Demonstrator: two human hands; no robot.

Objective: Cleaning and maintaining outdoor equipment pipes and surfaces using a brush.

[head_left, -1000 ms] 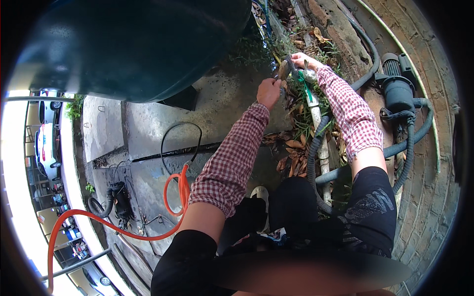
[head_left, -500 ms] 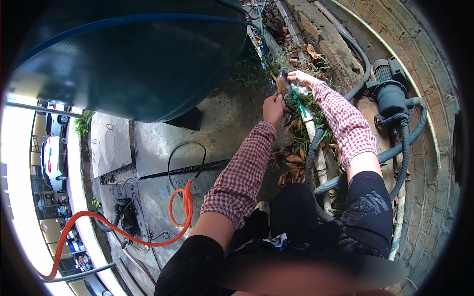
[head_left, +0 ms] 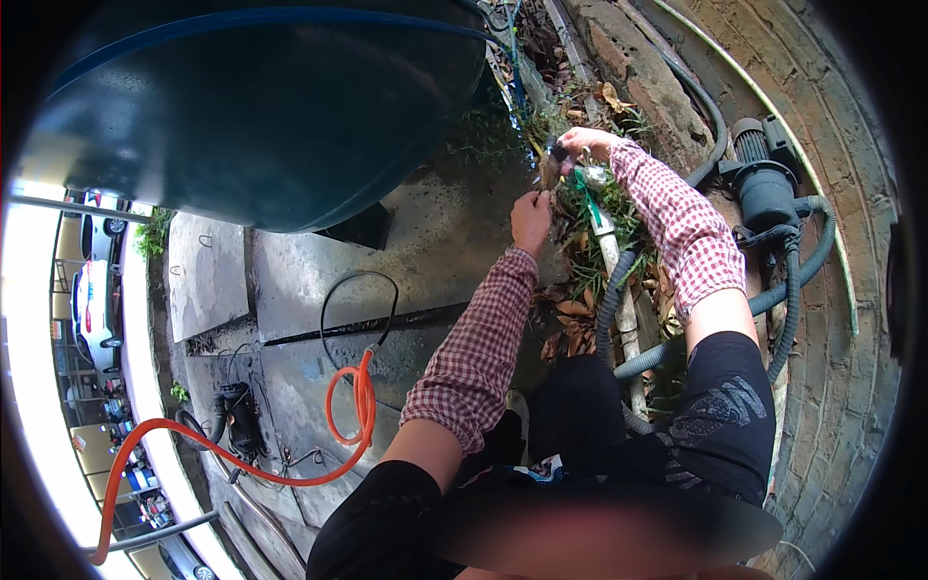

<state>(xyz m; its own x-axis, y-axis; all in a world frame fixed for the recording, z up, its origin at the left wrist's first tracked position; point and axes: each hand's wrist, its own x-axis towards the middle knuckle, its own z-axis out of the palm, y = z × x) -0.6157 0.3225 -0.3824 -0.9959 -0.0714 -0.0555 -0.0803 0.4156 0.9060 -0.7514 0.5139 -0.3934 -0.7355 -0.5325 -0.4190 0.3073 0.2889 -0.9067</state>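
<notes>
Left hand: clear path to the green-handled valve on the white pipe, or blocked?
Probably yes. The left hand sits just beside the green-handled valve, with only weeds and dry leaves between. The right hand already crowds the fitting from above, so room is tight.

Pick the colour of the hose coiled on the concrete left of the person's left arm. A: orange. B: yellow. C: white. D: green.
A: the hose looped on the concrete is bright orange, trailing away toward the lower left of the picture.
</notes>
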